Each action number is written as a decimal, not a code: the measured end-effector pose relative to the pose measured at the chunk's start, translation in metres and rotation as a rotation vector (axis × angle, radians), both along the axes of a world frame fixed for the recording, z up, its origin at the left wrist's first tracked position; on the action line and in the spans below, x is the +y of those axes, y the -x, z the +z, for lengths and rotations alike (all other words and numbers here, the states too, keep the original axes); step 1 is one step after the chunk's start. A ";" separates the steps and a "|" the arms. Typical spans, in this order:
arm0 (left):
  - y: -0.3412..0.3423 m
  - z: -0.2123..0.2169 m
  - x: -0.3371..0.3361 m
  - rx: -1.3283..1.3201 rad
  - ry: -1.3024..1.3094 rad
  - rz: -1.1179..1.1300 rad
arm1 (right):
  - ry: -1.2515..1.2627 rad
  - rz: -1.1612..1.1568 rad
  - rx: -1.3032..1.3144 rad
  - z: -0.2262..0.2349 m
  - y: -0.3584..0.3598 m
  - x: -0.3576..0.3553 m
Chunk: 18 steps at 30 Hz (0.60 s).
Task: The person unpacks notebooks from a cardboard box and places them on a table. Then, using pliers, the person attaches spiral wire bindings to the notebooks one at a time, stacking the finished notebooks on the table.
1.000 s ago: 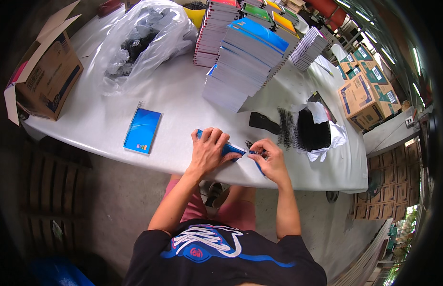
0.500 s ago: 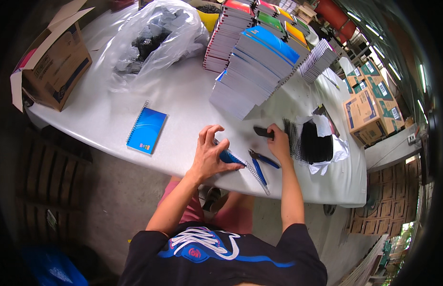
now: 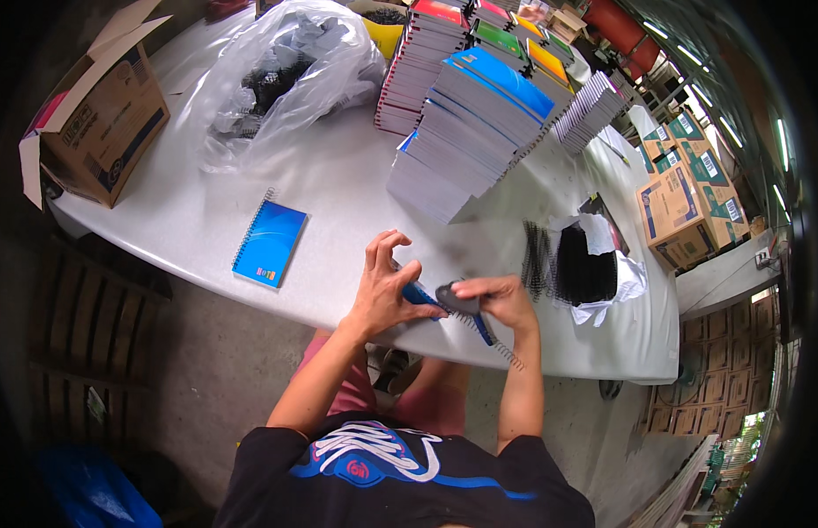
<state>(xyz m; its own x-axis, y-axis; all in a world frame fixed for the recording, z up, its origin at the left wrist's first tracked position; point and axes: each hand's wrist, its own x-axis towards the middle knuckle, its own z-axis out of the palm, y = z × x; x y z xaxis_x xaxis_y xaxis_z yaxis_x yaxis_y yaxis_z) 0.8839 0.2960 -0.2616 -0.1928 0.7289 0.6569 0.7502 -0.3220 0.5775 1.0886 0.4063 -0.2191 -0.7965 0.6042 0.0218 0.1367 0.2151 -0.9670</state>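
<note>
I am mid-binding: my left hand (image 3: 384, 286) presses, fingers spread, on the blue notebook (image 3: 420, 295) at the worktop's (image 3: 338, 202) near edge, while my right hand (image 3: 501, 299) pinches a dark tool (image 3: 453, 299) at the springy black wire spiral (image 3: 497, 339). Next, I judge, comes careful threading. The finished glossy notebook (image 3: 270, 242) lies left of it.

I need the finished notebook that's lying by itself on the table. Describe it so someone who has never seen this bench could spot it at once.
Start at the long white table and go to its near edge, left of the person's left hand. There a blue spiral notebook lies flat and alone, its wire coil along its left side. Unlike the notebooks heaped in tall stacks farther back, it sits singly on bare tabletop.
</note>
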 end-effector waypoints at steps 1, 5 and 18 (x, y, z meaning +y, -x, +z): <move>0.000 0.000 -0.001 -0.008 -0.008 -0.006 | -0.102 -0.076 -0.029 0.000 -0.004 0.002; 0.000 0.000 -0.001 0.001 0.009 -0.011 | -0.226 0.249 0.160 0.016 0.003 -0.006; 0.010 -0.019 0.008 -0.305 0.053 -0.119 | 0.027 0.234 0.271 0.007 0.019 0.000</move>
